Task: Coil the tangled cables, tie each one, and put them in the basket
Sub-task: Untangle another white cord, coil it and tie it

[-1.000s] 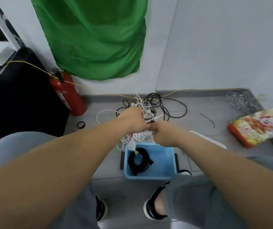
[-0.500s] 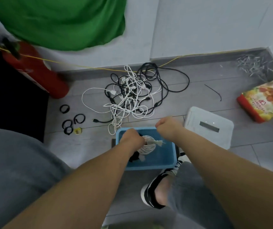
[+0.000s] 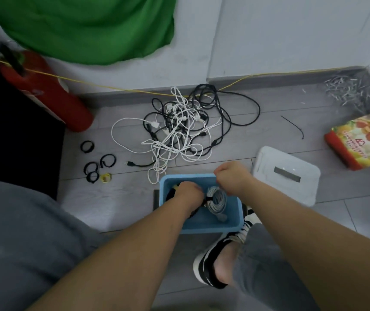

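I am holding the tied white coil [image 3: 218, 202] inside the blue basket [image 3: 213, 228], left hand [image 3: 188, 195] fingers gripping its tie [image 3: 208, 199]; right hand [image 3: 233, 178] is curled, on what I cannot tell. A slack tie risks loops springing loose.

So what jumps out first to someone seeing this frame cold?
The sprawling tangle of black and white cables on the floor in the middle, beyond the hands. Just in front of it, the left hand and right hand meet over a coiled white cable bound with a black tie, inside the blue basket. The red fire extinguisher and green cloth at upper left add the strongest colour.
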The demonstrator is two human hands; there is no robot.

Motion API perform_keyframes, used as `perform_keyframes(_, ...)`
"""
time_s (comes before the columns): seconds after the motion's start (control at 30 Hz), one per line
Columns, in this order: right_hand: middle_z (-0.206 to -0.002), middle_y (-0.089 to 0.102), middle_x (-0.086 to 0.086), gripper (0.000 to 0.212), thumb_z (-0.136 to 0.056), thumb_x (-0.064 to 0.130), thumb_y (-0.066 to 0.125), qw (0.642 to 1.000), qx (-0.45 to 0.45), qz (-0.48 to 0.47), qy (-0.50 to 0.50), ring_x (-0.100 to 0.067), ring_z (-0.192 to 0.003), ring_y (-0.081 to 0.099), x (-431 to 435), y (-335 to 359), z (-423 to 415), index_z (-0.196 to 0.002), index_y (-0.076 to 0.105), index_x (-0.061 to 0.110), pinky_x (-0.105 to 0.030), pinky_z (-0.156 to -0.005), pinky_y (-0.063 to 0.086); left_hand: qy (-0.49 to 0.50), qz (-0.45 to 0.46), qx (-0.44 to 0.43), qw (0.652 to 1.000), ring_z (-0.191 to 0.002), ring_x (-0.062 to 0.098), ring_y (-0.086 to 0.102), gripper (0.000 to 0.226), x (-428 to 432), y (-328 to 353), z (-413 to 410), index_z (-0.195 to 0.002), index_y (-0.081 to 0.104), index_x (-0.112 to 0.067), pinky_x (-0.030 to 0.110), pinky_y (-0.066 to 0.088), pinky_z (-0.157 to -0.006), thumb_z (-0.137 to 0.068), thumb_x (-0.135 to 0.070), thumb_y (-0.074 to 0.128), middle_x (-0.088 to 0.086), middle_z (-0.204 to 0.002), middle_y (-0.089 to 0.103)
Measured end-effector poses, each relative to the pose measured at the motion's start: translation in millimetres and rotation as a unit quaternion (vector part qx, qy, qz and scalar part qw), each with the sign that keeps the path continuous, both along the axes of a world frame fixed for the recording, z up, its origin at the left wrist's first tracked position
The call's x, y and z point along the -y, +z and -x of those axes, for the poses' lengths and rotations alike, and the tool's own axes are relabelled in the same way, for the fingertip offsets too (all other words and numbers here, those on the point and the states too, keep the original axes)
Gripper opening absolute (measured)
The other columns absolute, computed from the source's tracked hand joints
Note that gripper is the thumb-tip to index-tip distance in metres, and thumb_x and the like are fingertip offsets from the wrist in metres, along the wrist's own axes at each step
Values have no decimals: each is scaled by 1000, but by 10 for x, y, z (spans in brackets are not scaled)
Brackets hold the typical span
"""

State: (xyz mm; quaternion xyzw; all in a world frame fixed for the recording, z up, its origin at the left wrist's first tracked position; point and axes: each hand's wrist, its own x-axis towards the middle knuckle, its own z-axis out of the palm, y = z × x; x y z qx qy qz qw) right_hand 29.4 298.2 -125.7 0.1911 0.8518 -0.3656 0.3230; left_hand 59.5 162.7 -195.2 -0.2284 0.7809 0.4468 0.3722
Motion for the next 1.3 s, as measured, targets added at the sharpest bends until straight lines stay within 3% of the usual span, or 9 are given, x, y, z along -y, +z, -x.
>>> perform_keyframes(0.17, -105, 70, -18, 16, -93, 10, 51, 999, -16, -2, 44, -27, -88, 60, 227, 267, 7, -98, 65, 17, -47, -92, 56, 32, -11, -26, 999, -93, 29, 71, 27, 344, 190, -31, -111, 75, -6, 38, 60, -87, -92, -5, 55, 18, -114, 74)
perform_keyframes(0.37, -101, 74, -25, 28, -89, 6, 48, 997, -33, 22, 61, -31, -80, 68, 748, 436, 178, -103, 70, -4, -39, -67, 55, 134, 2, -73, 988, -82, 29, 75, 18, 792, 378, 58, -78, 72, -20, 44, 63, -78, -86, -11, 58, 11, -85, 76)
perform_keyframes(0.53, -104, 74, -20, 28, -88, 6, 50, 992, -34, 7, 124, -31, -85, 71, 1083, 315, 493, -106, 72, 4, -38, -70, 55, 82, 63, -70, 992, -99, 31, 71, 18, 1193, 231, 243, -98, 72, -10, 37, 59, -88, -97, -13, 54, 13, -102, 74)
perform_keyframes(0.63, -124, 66, -11, 44, -93, 14, 54, 984, -36, -32, 172, -28, -98, 67, 1167, 80, 705, -137, 59, 15, -37, -87, 56, 22, 88, -51, 995, -108, 34, 68, 22, 1359, 22, 396, -108, 74, -3, 37, 57, -91, -94, -12, 60, 17, -112, 73)
perform_keyframes(0.7, -139, 58, -10, 58, -95, 15, 54, 986, -33, -32, 163, -29, -109, 64, 1214, -76, 824, -152, 44, 20, -32, -86, 51, 7, 92, -42, 995, -106, 32, 69, 22, 1403, -116, 515, -110, 73, -7, 38, 57, -93, -92, -14, 65, 13, -110, 72)
perform_keyframes(0.83, -118, 66, -10, 49, -94, 16, 55, 991, 4, 4, 137, -27, -96, 64, 1300, -424, 1024, -142, 54, 22, -28, -75, 47, 30, 40, -32, 998, -98, 24, 69, 25, 1342, -410, 774, -105, 74, -18, 34, 59, -88, -82, -10, 71, 5, -108, 70)
perform_keyframes(0.93, -125, 67, -13, 51, -91, 14, 55, 992, 25, 1, 122, -29, -102, 65, 1262, -605, 1068, -141, 56, 21, -32, -80, 50, 2, 33, -22, 999, -106, 25, 67, 46, 1267, -626, 895, -111, 71, -22, 35, 60, -86, -65, -16, 72, 4, -121, 67)
perform_keyframes(1.1, -113, 65, -13, 53, -90, 16, 53, 998, 51, 12, 39, -30, -94, 70, 1156, -805, 1096, -143, 50, 21, -35, -69, 54, -36, 120, -104, 987, -105, 26, 65, 24, 1250, -693, 1066, -110, 74, -17, 25, 47, -82, -88, -17, 65, 5, -117, 67)
perform_keyframes(1.3, -110, 64, -3, 59, -93, 11, 55, 998, 4, 49, 44, -25, -91, 72, 1120, -344, 1160, -149, 46, 27, -32, -66, 55, 51, 106, -207, 971, -84, 20, 65, 15, 1253, 214, 1340, -95, 72, -19, 25, 48, -75, -89, -15, 59, -4, -86, 68)
